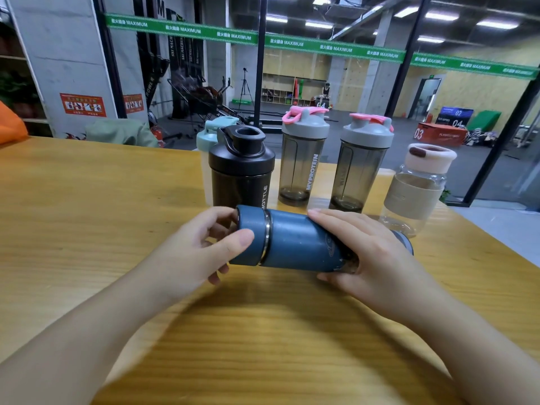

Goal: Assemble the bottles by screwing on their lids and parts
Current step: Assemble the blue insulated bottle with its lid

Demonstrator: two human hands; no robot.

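From the head camera, we hold a blue cylindrical bottle with a steel ring (pixel 295 244) on its side just above the yellow wooden table (pixel 87 214). Our left hand (pixel 204 247) curls round the bottle's blue lid (pixel 248 229), thumb on the near side and fingers wrapped over its end. Our right hand (pixel 368 249) clamps the body of the blue bottle, fingers over the top and thumb underneath. The bottle's grey base (pixel 406 241) shows just past the right hand.

Behind the blue bottle stands a row of other bottles, all upright with their lids on. Directly behind the lid end is a black plastic shaker bottle (pixel 241 168) with its flip cap open. A pale mint-lidded translucent bottle (pixel 209 135) is half hidden behind the black one. Behind the middle of the blue bottle is a smoky grey shaker with a grey lid and pink cap (pixel 304 159), lettered MYPROTEIN. Beside that, a second smoky grey shaker with a pink cap (pixel 362 165) stands. Behind the base end of the blue bottle is a clear glass bottle with a beige sleeve and cream lid (pixel 418 188).
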